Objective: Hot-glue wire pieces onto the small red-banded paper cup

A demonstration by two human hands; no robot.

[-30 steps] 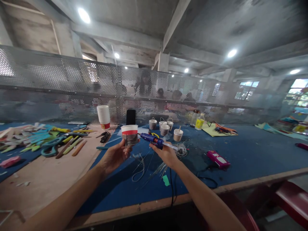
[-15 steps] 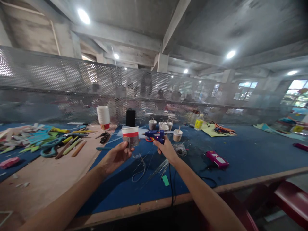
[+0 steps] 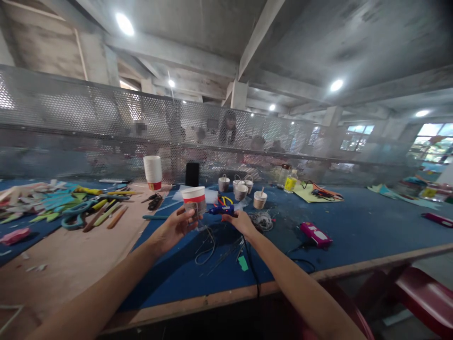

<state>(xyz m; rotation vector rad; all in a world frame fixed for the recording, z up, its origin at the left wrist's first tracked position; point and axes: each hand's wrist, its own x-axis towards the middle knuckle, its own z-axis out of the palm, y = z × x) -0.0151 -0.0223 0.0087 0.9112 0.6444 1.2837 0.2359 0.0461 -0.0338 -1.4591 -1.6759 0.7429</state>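
Note:
A paper cup (image 3: pixel 195 199) with a red band and a grey lower part is upright in my left hand (image 3: pixel 179 226), fingers closed round its lower side. In my right hand (image 3: pixel 239 222) is a blue glue gun (image 3: pixel 222 209), its nozzle pointing left, close to the cup's lower right side; I cannot tell whether it touches. A black cord (image 3: pixel 252 269) runs down over the table edge. Beneath the hands lie a loop of grey cord (image 3: pixel 207 259) and a green scrap (image 3: pixel 243 263). Behind the gun are pliers with red and yellow handles (image 3: pixel 226 200).
Stacked paper cups (image 3: pixel 153 169) stand at the back left, near scissors (image 3: pixel 73 215) and clay tools. Several small grey cups (image 3: pixel 223 183) with handles stand at the back centre. A yellow-labelled bottle (image 3: pixel 290 182), a coil of wire (image 3: pixel 262 220) and a magenta box (image 3: pixel 316 234) are to the right.
My right hand has lowered the glue gun and brought its nozzle nearer the cup. My left hand has shifted slightly right, its fingers now higher on the cup.

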